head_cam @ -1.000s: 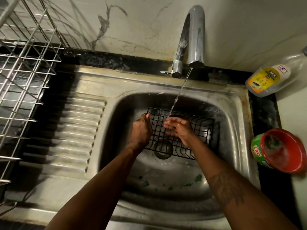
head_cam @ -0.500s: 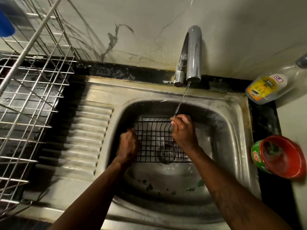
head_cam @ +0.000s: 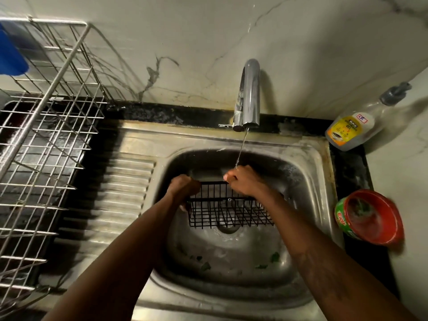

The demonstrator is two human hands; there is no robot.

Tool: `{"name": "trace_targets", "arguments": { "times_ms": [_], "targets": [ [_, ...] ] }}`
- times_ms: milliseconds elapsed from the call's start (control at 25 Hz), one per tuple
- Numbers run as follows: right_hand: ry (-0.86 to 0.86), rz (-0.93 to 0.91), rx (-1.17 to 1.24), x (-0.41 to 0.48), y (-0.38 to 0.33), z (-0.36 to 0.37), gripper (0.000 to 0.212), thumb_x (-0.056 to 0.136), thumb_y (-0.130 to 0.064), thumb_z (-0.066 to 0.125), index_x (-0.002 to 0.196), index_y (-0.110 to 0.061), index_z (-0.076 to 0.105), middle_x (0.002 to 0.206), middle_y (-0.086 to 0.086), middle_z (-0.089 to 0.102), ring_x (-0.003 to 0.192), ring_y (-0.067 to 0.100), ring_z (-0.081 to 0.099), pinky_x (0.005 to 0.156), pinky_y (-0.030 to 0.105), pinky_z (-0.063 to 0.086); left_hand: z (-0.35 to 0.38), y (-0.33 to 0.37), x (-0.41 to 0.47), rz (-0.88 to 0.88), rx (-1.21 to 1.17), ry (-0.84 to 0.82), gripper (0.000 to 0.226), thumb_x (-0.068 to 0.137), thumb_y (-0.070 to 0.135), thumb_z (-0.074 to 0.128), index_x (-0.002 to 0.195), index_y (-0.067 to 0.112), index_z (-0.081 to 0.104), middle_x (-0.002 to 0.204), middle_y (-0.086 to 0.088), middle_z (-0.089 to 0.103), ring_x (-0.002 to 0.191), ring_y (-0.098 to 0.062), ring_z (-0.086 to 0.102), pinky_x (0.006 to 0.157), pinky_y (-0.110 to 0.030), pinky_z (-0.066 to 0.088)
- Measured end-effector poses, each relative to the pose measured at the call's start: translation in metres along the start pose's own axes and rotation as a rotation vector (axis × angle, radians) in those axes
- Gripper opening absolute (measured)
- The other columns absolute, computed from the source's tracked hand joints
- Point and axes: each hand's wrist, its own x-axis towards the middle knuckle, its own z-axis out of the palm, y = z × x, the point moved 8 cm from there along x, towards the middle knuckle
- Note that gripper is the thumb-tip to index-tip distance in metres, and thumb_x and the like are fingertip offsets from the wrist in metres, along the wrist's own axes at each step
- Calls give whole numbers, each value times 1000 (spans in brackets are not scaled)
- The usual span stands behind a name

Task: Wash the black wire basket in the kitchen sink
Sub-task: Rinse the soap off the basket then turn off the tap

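Holding the black wire basket (head_cam: pixel 229 212) low in the sink (head_cam: pixel 320 181), just below the tap (head_cam: pixel 249 93), left hand (head_cam: pixel 184 187) curled round its left end, right hand (head_cam: pixel 245 181) gripping its top rim; probably best now: tilting each wire face slowly into the thin stream (head_cam: pixel 241 149), grips firm.

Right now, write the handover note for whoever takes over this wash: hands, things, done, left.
Left hand: grips the black wire basket at the left end of its top rim.
Right hand: grips the top rim further right, under the stream.
Basket: held tilted in the sink, over the drain.
The tap is running; water lands on the right hand.
Done: basket is in the sink under running water; soaping cannot be told.
Left: probably turn it to rinse every side, shut the tap, set it on the drying rack.
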Motion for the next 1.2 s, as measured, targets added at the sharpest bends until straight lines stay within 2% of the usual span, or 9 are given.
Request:
{"name": "trace_targets", "arguments": {
  "times_ms": [160, 280, 360, 480, 600, 720, 920, 1080, 1200],
  "targets": [
    [78, -124, 51, -24, -25, -39, 62, 100, -64, 40, 67, -18, 67, 62, -4, 69, 63, 11, 67, 63, 29, 50, 12, 9, -15, -202, -574, -328, 25, 104, 16, 52, 119, -3, 59, 108, -28, 61, 96, -44, 63, 103, -60, 48],
    [160, -200, -148, -35, -33, -34, 64, 102, -62, 36, 61, -17, 57, 53, -1, 55, 50, 14, 54, 55, 26, 35, 18, 15, 3, -215, -587, -394, 27, 103, 16, 55, 123, -2, 57, 124, -27, 61, 98, -47, 65, 83, -55, 59],
    [289, -194, -189, -33, -25, -34, 63, 104, -60, 34, 58, -20, 52, 51, -3, 52, 46, 12, 49, 55, 26, 35, 14, 25, 12, -115, -502, -349, 26, 104, 20, 55, 120, 0, 63, 124, -29, 64, 94, -49, 68, 65, -48, 64],
    [382, -202, -248, -24, -25, -44, 63, 104, -58, 35, 53, -23, 46, 48, -5, 49, 43, 11, 46, 50, 27, 33, -8, 44, 11, 177, -183, 21, 49, 107, 46, 44, 101, 3, 67, 100, -19, 71, 91, -34, 69, 80, -40, 57],
    [396, -90, -198, -18, -24, -62, 62, 105, -54, 36, 54, -21, 50, 50, -5, 47, 45, 7, 45, 49, 27, 29, 1, 55, -5, 271, -560, 149, 70, 102, 61, 44, 85, -2, 70, 74, -11, 68, 70, -22, 62, 65, -34, 52],
    [462, 83, -273, -18, -24, -59, 63, 107, -52, 30, 64, -20, 63, 51, -6, 47, 45, 4, 42, 47, 24, 27, 11, 57, 2, 208, -752, 272, 58, 101, 54, 53, 71, 7, 68, 68, -10, 70, 63, -24, 66, 61, -43, 59],
    [492, -166, -308, -25, -79, -24, 45, 108, -39, 27, 91, -23, 65, 79, 0, 68, 76, 20, 63, 82, 42, 48, 17, 54, 13, 181, -748, 226, 33, 106, 33, 45, 112, 6, 64, 118, -19, 60, 103, -26, 61, 89, -34, 50],
    [474, 40, -277, -34, -14, -52, 69, 106, -56, 23, 64, -16, 60, 50, -3, 53, 43, 14, 52, 51, 26, 38, -1, 44, 19, 171, -824, 289, 36, 100, 40, 56, 108, 5, 58, 105, -10, 55, 91, -20, 55, 86, -43, 51],
    [574, 225, -297, -46, 7, -71, 70, 107, -54, 23, 54, -17, 49, 48, -3, 49, 46, 17, 53, 54, 27, 35, -3, 47, 21, 166, -849, 294, 36, 99, 38, 59, 110, 4, 61, 102, -13, 62, 86, -18, 58, 70, -31, 50]
  ]
}}
